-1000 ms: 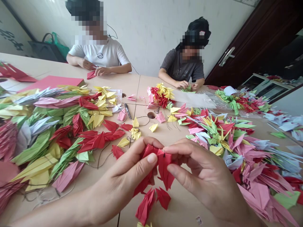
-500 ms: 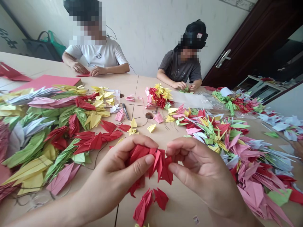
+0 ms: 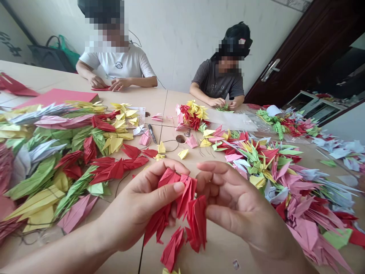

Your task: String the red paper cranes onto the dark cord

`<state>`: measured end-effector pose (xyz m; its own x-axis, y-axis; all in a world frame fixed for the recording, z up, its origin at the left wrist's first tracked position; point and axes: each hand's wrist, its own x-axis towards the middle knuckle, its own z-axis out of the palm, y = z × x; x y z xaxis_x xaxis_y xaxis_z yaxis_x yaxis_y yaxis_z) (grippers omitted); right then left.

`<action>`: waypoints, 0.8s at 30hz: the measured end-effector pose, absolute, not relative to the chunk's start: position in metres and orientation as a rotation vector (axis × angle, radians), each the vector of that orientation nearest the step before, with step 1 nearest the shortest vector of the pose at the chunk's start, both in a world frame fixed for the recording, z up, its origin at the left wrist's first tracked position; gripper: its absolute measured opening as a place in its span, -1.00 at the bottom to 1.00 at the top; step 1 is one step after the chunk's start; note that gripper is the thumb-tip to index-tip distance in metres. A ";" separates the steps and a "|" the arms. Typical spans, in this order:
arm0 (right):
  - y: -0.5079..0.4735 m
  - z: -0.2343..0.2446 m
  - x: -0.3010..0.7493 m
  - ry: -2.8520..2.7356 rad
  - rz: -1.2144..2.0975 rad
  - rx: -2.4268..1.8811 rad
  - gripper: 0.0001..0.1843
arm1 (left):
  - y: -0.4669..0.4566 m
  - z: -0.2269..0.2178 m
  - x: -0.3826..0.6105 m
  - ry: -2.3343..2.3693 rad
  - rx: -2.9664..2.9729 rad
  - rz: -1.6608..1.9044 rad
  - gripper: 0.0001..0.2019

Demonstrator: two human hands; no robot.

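Note:
My left hand [image 3: 148, 198] is closed, thumb against forefinger, on a bunch of red folded paper pieces [image 3: 161, 220] that look like paper cranes on a dark string. My right hand [image 3: 236, 205] is curled at the bunch's right side. Its thumb touches the edge of the hanging red pieces [image 3: 197, 222], and its other fingertips are partly hidden behind them. Below, a loose red folded piece [image 3: 172, 249] lies on the table, with a bit of yellow paper [image 3: 171, 271] at the bottom edge.
Heaps of coloured folded paper [image 3: 42, 160] cover the left, and another heap [image 3: 302, 190] fills the right. A pen [image 3: 152, 133] and a table hole [image 3: 180, 139] lie ahead. Two people [image 3: 119, 64] work across the table [image 3: 134, 93], near a red paper stack [image 3: 59, 98].
The red pieces at the right end have swung down and now hang lower, over the loose pieces. My left hand still grips the bunch; my right thumb has dropped slightly.

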<state>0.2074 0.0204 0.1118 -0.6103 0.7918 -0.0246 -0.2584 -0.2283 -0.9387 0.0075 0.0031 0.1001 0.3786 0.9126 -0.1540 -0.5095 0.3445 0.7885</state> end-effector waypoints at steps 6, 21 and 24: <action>0.019 0.111 0.208 -1.340 1.686 -0.753 -0.52 | -0.002 0.096 0.007 0.975 1.400 1.234 -0.83; 0.010 0.099 0.196 -1.540 1.332 -0.821 -0.41 | -0.005 0.106 0.011 0.900 1.270 1.138 -0.93; 0.012 0.101 0.199 -1.587 1.257 -0.862 -0.38 | -0.005 0.107 0.011 0.901 1.168 1.042 -0.86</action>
